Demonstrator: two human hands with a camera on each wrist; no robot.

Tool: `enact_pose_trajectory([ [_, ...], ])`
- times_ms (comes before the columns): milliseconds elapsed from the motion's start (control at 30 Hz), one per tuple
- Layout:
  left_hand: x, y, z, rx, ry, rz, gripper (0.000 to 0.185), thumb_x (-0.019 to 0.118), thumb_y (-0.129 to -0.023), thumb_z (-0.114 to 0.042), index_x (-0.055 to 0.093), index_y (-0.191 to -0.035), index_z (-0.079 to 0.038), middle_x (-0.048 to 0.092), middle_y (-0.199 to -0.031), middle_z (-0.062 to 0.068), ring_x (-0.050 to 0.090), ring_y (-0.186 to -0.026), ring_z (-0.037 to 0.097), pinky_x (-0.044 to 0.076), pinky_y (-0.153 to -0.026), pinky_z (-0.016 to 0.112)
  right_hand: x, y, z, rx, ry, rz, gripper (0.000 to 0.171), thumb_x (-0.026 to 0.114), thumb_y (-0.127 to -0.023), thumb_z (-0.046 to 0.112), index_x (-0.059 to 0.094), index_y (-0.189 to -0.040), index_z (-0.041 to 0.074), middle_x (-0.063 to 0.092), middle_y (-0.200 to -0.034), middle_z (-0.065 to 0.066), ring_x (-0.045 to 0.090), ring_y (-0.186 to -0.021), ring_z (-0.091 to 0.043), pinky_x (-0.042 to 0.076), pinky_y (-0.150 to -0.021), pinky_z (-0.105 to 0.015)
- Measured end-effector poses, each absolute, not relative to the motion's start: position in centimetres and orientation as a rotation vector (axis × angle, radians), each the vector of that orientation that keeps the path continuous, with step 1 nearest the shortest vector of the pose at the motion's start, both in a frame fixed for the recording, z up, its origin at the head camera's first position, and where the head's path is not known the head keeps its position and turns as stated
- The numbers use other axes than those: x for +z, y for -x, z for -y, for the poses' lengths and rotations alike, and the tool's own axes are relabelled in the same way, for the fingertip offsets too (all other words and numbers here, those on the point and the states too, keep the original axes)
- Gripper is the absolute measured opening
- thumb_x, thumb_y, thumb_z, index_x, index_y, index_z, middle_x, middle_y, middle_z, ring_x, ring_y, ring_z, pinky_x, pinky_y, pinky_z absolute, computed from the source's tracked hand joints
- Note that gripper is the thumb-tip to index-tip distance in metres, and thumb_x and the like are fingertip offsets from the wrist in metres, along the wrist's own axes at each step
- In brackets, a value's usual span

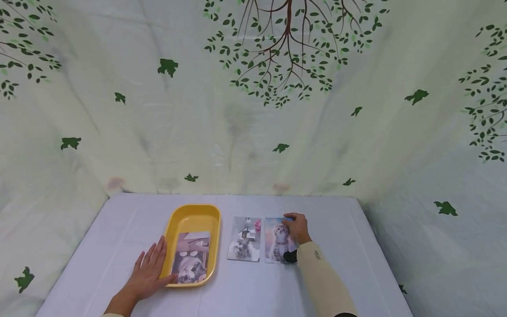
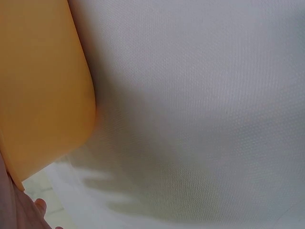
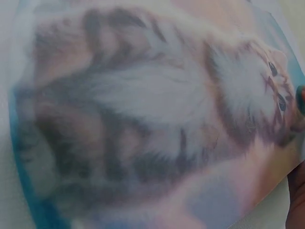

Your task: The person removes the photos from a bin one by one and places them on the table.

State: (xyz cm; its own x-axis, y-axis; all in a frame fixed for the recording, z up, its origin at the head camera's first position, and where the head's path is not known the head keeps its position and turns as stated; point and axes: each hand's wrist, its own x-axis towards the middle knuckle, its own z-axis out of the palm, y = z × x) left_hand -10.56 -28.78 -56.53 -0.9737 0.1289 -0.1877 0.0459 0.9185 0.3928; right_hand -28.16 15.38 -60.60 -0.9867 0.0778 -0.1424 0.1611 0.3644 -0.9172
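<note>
My left hand lies along the left side of a yellow tray, its fingers spread and straight and its thumb over the near rim. Inside that tray is a picture card of a cat's face. To the tray's right, my right hand pinches the top right of a kitten picture card. The right wrist view shows this kitten card very close, with a fingertip at its right edge. Beside it, a greyish cat picture card with a pink flower lies on the table.
A white cloth covers the table. Behind and at both sides hangs a pale curtain printed with leaves and branches. In the left wrist view, the tray's outer wall stands over the cloth. A dark round thing sits at the right wrist.
</note>
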Motion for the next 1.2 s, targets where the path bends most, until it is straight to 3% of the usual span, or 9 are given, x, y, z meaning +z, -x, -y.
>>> enact_pose_trajectory([
  [267,-56.4,10.5,28.7,0.562,-0.131,-2.876,0.110,0.063,-0.083,-0.058,0.007,-0.149,0.012,0.003,-0.158,0.024,0.004,-0.140,0.047,-0.003,-0.109,0.066,-60.1,28.0,-15.1,-1.705,-0.170,-2.635,0.023,0.066,-0.090,0.006,0.069,-0.110,-0.003,0.068,-0.106,-0.018,0.063,-0.094,-0.028,0.053,-0.079,-0.040],
  [500,-56.6,10.4,28.8,0.557,-0.111,-2.866,0.111,0.063,-0.082,-0.058,0.008,-0.148,0.012,0.002,-0.159,0.023,0.004,-0.141,0.046,-0.005,-0.110,0.064,-59.4,27.5,-13.3,-1.779,-0.122,-2.628,0.024,0.066,-0.090,0.007,0.069,-0.113,-0.002,0.065,-0.118,-0.019,0.061,-0.105,-0.033,0.052,-0.080,-0.044],
  [700,-56.7,10.5,28.8,0.561,-0.108,-2.866,0.112,0.063,-0.081,-0.059,0.009,-0.148,0.012,0.003,-0.159,0.023,0.004,-0.141,0.047,-0.005,-0.110,0.065,-58.2,26.9,-9.1,-1.797,0.179,-2.715,0.021,0.070,-0.087,0.007,0.070,-0.107,-0.001,0.068,-0.110,-0.015,0.059,-0.110,-0.034,0.045,-0.096,-0.052],
  [800,-56.7,10.6,28.8,0.553,-0.101,-2.858,0.113,0.062,-0.081,-0.061,0.008,-0.149,0.011,0.002,-0.159,0.023,0.004,-0.141,0.047,-0.005,-0.110,0.065,-57.3,25.9,-6.2,-1.779,0.360,-2.667,0.021,0.069,-0.089,0.008,0.069,-0.109,0.000,0.067,-0.110,-0.013,0.059,-0.109,-0.034,0.044,-0.096,-0.054],
  [967,-56.7,10.6,28.8,0.551,-0.126,-2.876,0.112,0.061,-0.082,-0.061,0.006,-0.150,0.009,0.001,-0.159,0.021,0.004,-0.140,0.047,-0.003,-0.109,0.066,-56.0,23.7,-1.1,-1.618,0.451,-2.562,0.023,0.069,-0.090,0.017,0.069,-0.112,0.011,0.067,-0.112,-0.001,0.059,-0.110,-0.024,0.045,-0.098,-0.049],
  [1200,-56.7,10.3,28.8,0.526,-0.166,-2.934,0.109,0.062,-0.083,-0.058,0.009,-0.149,0.010,0.005,-0.159,0.021,0.011,-0.139,0.048,0.005,-0.108,0.067,-55.1,21.6,4.0,-1.513,0.548,-2.464,0.028,0.071,-0.088,0.021,0.068,-0.114,0.011,0.067,-0.111,0.008,0.058,-0.113,-0.017,0.044,-0.102,-0.041],
])
